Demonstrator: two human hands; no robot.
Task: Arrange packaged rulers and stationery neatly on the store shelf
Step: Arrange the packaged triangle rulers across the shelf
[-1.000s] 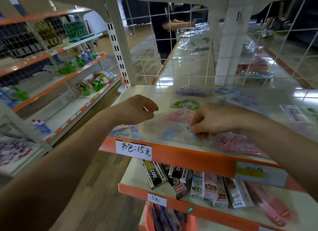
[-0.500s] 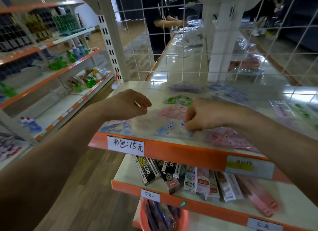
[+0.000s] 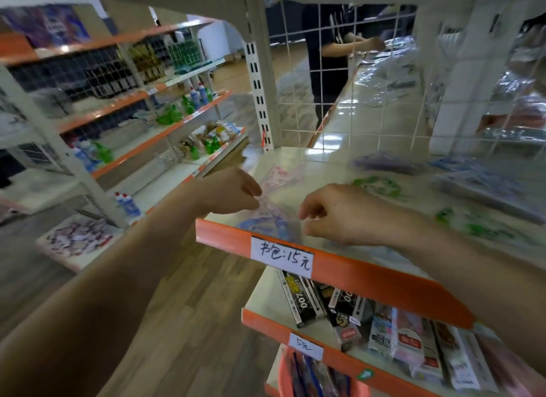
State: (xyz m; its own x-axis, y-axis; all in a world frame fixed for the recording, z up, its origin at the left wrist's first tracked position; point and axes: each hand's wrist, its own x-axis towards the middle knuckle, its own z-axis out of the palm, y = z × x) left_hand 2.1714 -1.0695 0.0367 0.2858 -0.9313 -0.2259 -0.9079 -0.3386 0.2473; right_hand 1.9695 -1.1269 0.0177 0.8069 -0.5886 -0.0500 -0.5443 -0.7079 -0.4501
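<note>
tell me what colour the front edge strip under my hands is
Orange; the front edge strip shows best in the head view.

Behind a white wire grid (image 3: 295, 101) stands a person in dark clothes (image 3: 328, 56). To the left, another rack (image 3: 141, 110) carries green bottles (image 3: 170, 116) and blue bottles (image 3: 128, 206) above a wooden floor (image 3: 192, 322).

Shelf (image 3: 313, 160) deck reads to me as cream-painted metal, v. glossy, lots of glare. Front strip (image 3: 384, 281) is smooth orange plastic w/ a matt paper label (image 3: 282, 256), hand-inked. Clear packet (image 3: 271, 219) at the front: thin shiny plastic film, crinkled. Back grid (image 3: 350, 70) looks like white-coated wire. Floor (image 3: 192, 308) = wood-look planks, dull finish.
</note>
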